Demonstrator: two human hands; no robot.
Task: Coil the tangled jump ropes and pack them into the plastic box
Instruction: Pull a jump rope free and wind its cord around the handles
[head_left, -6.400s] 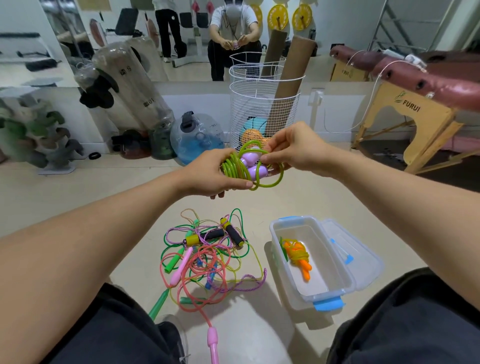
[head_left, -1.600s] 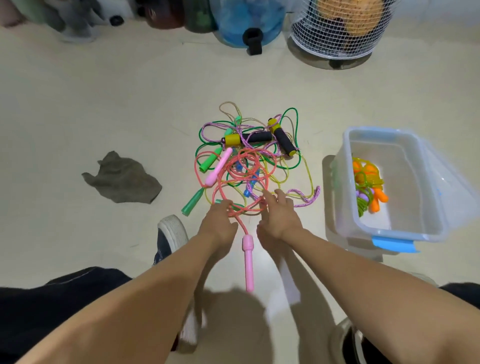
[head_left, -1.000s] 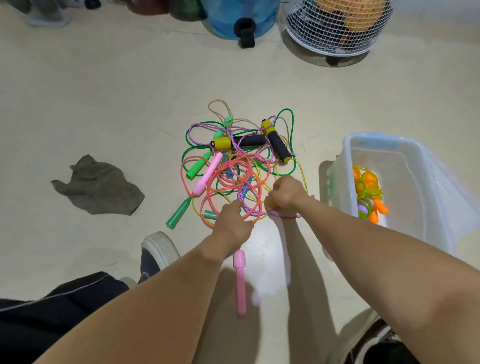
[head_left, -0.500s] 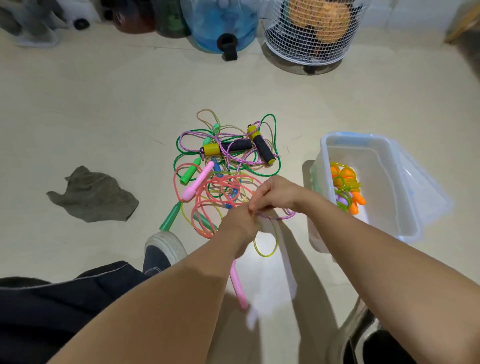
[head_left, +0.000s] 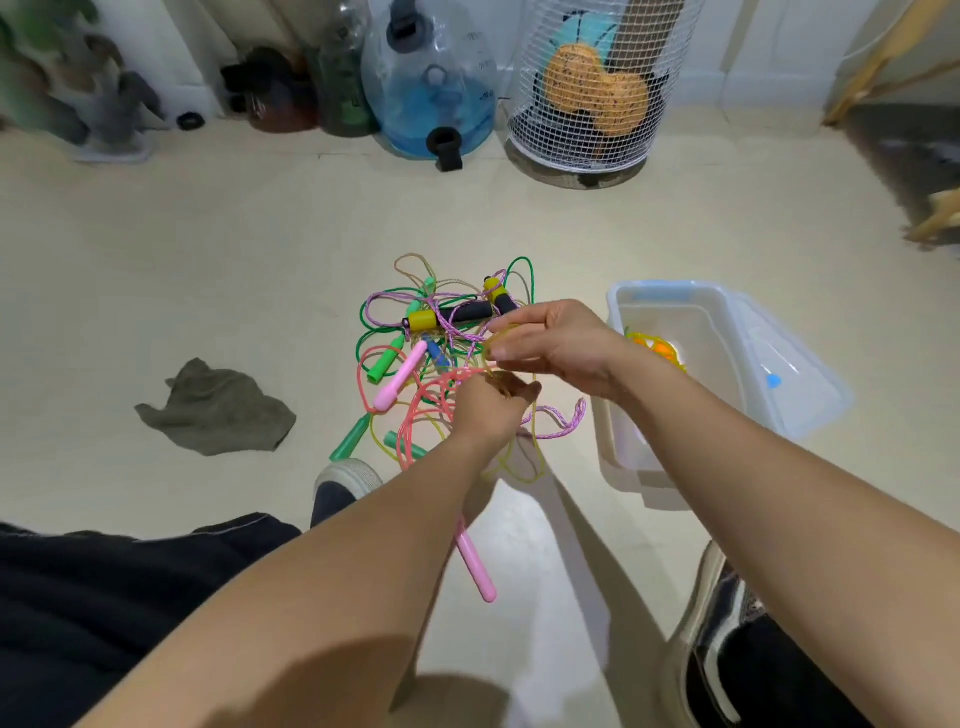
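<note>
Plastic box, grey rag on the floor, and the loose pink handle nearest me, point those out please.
plastic box (head_left: 660, 291): head view, far rim of the clear tub.
grey rag (head_left: 218, 410): head view, middle of the crumpled cloth.
pink handle (head_left: 475, 566): head view, mid-length of the handle, just below the left forearm.

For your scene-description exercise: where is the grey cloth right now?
In the head view the grey cloth lies crumpled on the floor, left of the tangled jump ropes and apart from them.

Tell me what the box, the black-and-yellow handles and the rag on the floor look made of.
Box: translucent plastic, glossy; the floor shows through its walls.
Black-and-yellow handles: probably matte foam grips with hard yellow plastic caps.
Rag: soft grey-green cloth, matte, crumpled into folds.
</note>
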